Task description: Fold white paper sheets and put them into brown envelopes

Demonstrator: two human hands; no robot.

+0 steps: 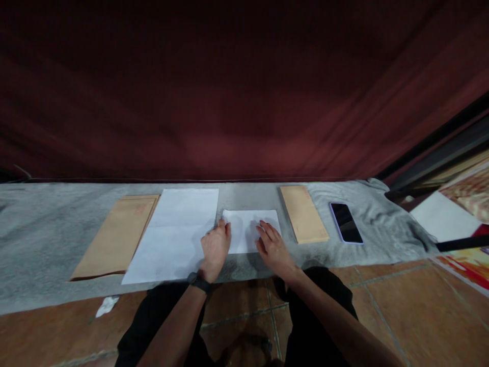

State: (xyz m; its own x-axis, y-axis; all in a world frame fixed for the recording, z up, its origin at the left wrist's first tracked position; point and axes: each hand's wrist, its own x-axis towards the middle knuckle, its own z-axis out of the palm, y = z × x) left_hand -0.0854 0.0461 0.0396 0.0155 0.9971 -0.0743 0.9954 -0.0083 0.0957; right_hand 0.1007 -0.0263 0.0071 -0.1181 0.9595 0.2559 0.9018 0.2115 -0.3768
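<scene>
A small folded white paper (248, 224) lies on a grey cloth (46, 244) spread over the floor. My left hand (216, 247) rests at the paper's left edge, fingers curled together and pressing down on it. My right hand (272, 244) lies flat on the paper's right part with its fingers stretched out. A dark watch sits on my left wrist. A larger white sheet (175, 234) lies just left of my left hand, partly under it.
A big brown envelope (114, 237) lies at the left, partly under the white sheet. A narrow brown envelope (303, 213) and a black phone (346, 223) lie to the right. A dark red curtain (244, 102) hangs behind. Tiled floor and a paper scrap (107, 306) are near my knees.
</scene>
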